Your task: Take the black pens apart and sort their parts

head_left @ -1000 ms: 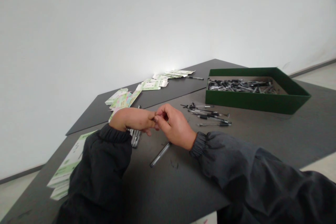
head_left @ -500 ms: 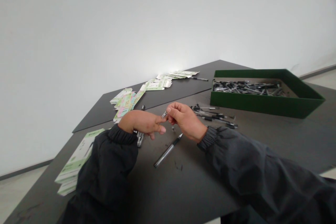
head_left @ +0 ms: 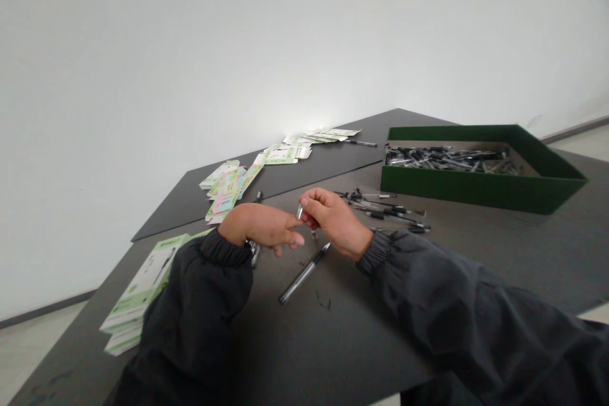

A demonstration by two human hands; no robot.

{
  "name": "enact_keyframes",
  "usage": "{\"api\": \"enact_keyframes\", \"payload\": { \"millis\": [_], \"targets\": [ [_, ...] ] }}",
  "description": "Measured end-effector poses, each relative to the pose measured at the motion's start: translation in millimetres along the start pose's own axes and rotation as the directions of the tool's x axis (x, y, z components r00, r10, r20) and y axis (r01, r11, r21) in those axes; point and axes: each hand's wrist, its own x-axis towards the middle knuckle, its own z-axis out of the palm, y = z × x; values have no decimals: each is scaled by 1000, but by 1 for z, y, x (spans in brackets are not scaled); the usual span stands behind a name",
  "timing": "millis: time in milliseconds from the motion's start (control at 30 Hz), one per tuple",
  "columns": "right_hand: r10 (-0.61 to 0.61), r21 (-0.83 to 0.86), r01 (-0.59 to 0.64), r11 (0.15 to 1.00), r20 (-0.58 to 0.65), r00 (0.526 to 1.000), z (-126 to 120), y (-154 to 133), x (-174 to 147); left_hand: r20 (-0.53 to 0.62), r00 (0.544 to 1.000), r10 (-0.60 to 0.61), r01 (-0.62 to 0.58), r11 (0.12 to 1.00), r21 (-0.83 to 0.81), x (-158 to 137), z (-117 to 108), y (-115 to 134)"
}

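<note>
Between the thumb and fingers of my right hand is a small clear pen cap, held above the table. My left hand is palm down with its fingers stretched out. Its index fingertip meets or nearly meets the cap, and the thumb is apart below. A capless gel pen with a black grip lies on the table under my hands, its tip toward my right hand. Several pens lie partly hidden behind my left wrist. A small clear piece sits close to my right fingers.
A green box full of pens and pen parts stands at the right. Loose pens lie in front of it. Flattened cartons spread along the back left, and stacked cartons lie beside my left sleeve. One pen lies farther back.
The cap has turned more upright in my right fingers. My left hand has shifted slightly to the right. The pen on the table has not moved.
</note>
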Motion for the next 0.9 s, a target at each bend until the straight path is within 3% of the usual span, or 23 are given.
{"api": "enact_keyframes", "payload": {
  "millis": [167,333,400,467,533,633,800,900],
  "targets": [
    [21,2,-22,1000,39,999,-1,0,0,17,1000,-23,23,1000,10,0,0,2],
    [-22,64,17,998,81,996,-13,-12,5,62,997,51,-50,998,-23,-1,0,0],
    [-76,-5,77,997,105,992,-24,-18,8,83,994,64,-63,998,-18,-2,1,-1],
    [-131,-201,162,966,160,978,-39,-22,11,90,994,58,-57,998,-12,-3,1,-1],
    [-144,-456,240,857,235,961,-55,-24,14,90,995,48,-46,999,-18,-5,2,-1],
    [-87,-738,297,606,310,947,-75,-26,18,98,994,46,-43,999,-25,-6,4,-3],
    [-134,-870,356,340,330,935,-79,-23,19,128,991,41,-37,999,-31,-6,8,-9],
    [-9,-901,378,213,385,923,-73,-12,19,125,991,43,-36,998,-60,-6,10,-10]
  ]
}}
